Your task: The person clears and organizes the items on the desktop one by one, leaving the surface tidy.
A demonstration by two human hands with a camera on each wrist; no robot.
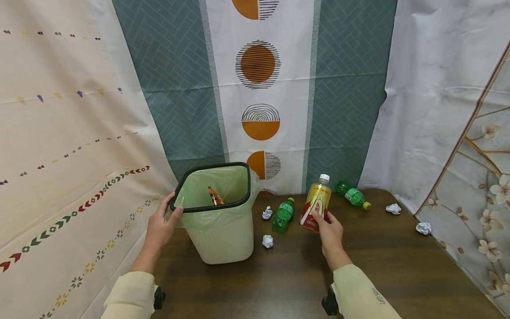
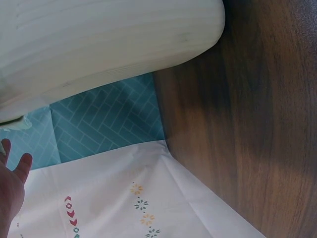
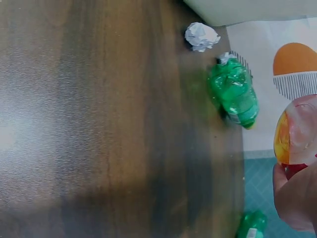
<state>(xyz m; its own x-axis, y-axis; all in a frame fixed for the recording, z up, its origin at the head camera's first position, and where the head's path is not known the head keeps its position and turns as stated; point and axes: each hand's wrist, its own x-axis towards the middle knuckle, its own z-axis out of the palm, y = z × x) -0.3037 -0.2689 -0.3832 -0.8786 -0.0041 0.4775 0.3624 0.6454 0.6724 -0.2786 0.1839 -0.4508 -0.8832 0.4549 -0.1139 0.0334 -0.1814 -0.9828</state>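
Observation:
My left hand (image 1: 158, 226) grips the near left corner of a pale trash bin (image 1: 225, 239), thumb at its black rim. The bin has a green plastic liner (image 1: 199, 184) folded over the rim, and an orange-and-red wrapper (image 1: 215, 196) shows inside. To the right of the bin, my right hand (image 1: 331, 232) holds a drink bottle (image 1: 320, 196) with a yellow and red label and white cap, raised above the table. The right wrist view shows the bottle's base (image 3: 304, 126) partly cut off at the edge. In the left wrist view only part of the left hand (image 2: 11, 191) shows.
Between bin and right hand lie a crushed green bottle (image 1: 283, 215) and two crumpled paper balls, one nearer (image 1: 268, 241). Behind the right hand is another green bottle (image 1: 353, 196). Two more paper balls, one at the table's edge (image 1: 423, 228), lie farther right. Patterned cloths hang around the table (image 1: 287, 283).

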